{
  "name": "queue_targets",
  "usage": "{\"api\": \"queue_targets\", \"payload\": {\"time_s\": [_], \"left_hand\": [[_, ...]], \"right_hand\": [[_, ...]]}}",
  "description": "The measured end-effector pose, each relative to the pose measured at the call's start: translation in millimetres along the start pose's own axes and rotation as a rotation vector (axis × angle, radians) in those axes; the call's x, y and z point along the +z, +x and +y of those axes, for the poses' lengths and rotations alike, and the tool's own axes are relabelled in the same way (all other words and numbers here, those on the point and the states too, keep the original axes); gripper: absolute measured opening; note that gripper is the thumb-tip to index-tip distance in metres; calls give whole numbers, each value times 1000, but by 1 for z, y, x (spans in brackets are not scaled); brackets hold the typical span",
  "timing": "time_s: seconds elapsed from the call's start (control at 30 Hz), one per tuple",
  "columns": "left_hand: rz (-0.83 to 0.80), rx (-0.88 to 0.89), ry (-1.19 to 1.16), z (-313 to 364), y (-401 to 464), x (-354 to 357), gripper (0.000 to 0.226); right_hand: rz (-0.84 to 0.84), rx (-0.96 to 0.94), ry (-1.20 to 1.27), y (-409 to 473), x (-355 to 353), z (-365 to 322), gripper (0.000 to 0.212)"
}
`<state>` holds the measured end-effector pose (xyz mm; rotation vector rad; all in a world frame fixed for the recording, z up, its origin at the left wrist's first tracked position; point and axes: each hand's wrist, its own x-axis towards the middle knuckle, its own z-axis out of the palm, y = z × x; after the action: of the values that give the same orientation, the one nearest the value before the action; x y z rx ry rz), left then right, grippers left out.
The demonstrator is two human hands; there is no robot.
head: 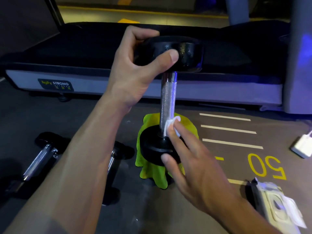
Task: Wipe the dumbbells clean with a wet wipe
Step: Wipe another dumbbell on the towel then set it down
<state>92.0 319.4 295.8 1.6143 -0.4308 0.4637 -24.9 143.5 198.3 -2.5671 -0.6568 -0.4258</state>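
The left forearm point(81, 166) runs up from the near edge to the left hand point(135, 70), clamped round the top head of the dumbbell point(168, 97), which stands upright, long axis vertical, its bottom head on a green cloth point(152, 173) on the floor. The right hand point(194, 166) presses a white wipe point(170, 125) with its fingertips against the low end of the metal handle, so I'd say it's mid handle-wipe. Next it probably needs working up the grip, then the heads, then the two dumbbells point(40, 156) lying at near left.

Both my forearms bare, no sleeves in view. My left hand point(135, 71) and right hand point(194, 168): no gloves, rings, watch; short trimmed nails.
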Motion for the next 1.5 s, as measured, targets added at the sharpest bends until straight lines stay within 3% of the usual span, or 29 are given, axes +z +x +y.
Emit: {"api": "queue_targets", "payload": {"time_s": [0.17,0.33,0.43,0.63,0.87,1.03,1.2,1.37,1.5], "left_hand": [[-12,-3,30,2,0,4,47],[21,-39,-1,-2,3,3,48],[19,-33,6,-2,3,4,48],[39,-40,25,-6,5,3,47],[5,-14,44,-2,3,7,49],[24,-5,6,-1,1,7,50],[6,-10,27,0,1,6,51],[26,-9,32,-1,1,5,49],[15,7,64,1,0,7,48]], "right_hand": [[43,69,147,35,-17,3,69],[-4,25,-11,6,8,-9,69],[82,53,-118,38,-2,-4,68],[91,153,-100,37,5,-28,69],[277,53,-89,66,-12,-11,55],[184,-73,-177,37,4,-4,48],[223,-15,-232,75,-21,-7,50],[113,-48,-231,34,-5,-12,48],[150,-36,-293,54,-19,-12,51]]}}
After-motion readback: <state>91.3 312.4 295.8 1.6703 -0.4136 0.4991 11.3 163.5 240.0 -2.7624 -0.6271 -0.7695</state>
